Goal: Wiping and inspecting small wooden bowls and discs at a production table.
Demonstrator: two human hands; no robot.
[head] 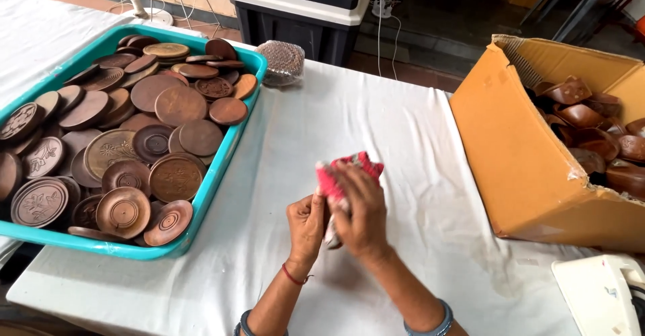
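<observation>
Both my hands meet over the middle of the white-covered table (pixel 403 128). My right hand (pixel 363 212) is wrapped in a red and white cloth (pixel 336 175) and presses it against something held by my left hand (pixel 306 225). What my left hand grips is hidden behind the fingers and the cloth. At my left, a teal plastic tray (pixel 222 168) is heaped with several round brown wooden lids and discs (pixel 178 104), some carved with flower patterns.
An open cardboard box (pixel 517 148) on the right holds several dark wooden bowls (pixel 591 128). A clear-wrapped stack of discs (pixel 282 60) stands behind the tray. A white object (pixel 598 296) lies at the bottom right. A black and white cooler (pixel 302 7) stands beyond the table.
</observation>
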